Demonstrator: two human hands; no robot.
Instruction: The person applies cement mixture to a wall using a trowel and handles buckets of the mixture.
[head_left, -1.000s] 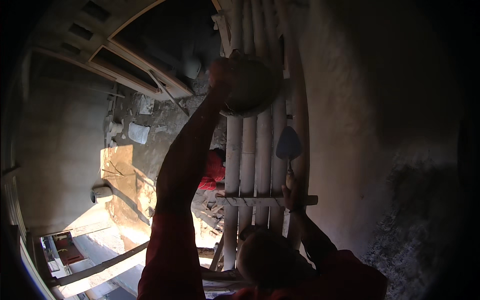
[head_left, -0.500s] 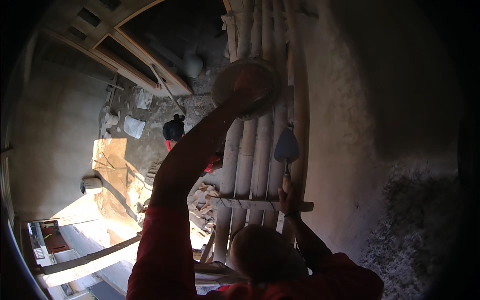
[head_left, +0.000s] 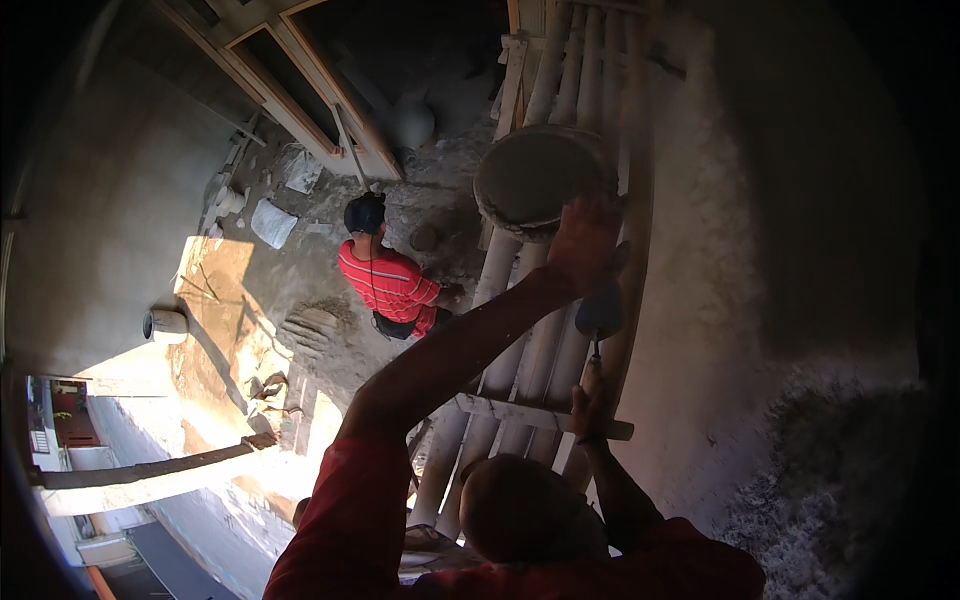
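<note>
My left arm stretches forward, and my left hand (head_left: 585, 245) is at the near right rim of a round basin (head_left: 482, 205) of grey wet mortar (head_left: 540, 178). Its fingers look spread, though dim and slightly blurred. My right hand (head_left: 590, 408) grips the wooden handle of a pointed trowel (head_left: 600, 312). The trowel's grey blade points away from me, just below my left hand. Whether the two touch, I cannot tell. Beneath the basin run several bamboo poles (head_left: 535, 350) laid side by side, crossed by a wooden bar (head_left: 520, 412) near my right hand.
A rough plastered wall (head_left: 690, 300) rises close on the right. Lower down, a co-worker in a red striped shirt (head_left: 385, 278) is on the floor at left. A bucket (head_left: 165, 326), a white sack (head_left: 273, 223) and a wooden frame (head_left: 300, 90) stand or lie farther off.
My left hand has come out of the basin to its right rim, near the trowel blade. The view has shifted, and the co-worker now shows more fully.
</note>
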